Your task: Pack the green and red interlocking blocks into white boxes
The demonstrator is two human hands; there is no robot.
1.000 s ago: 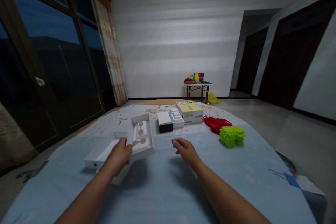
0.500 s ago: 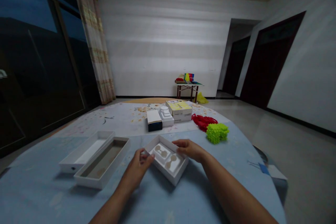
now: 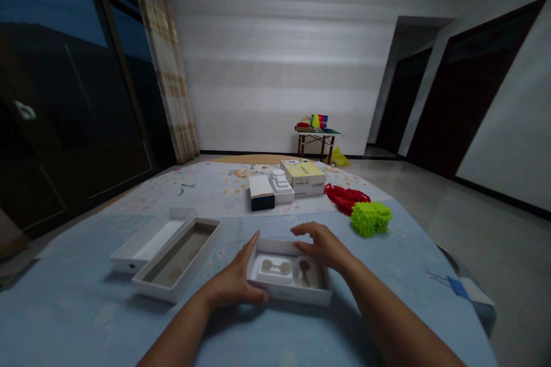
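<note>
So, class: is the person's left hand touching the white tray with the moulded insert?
Touching. The head view shows the left hand pressed flat against the left end of the white tray, thumb along its front wall, no gap.

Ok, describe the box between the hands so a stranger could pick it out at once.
On the pale blue cloth, nearest the camera, lies a shallow white box with the left hand and right hand on its ends. Unlike the two longer open trays to its left, it holds a moulded white insert.
</note>
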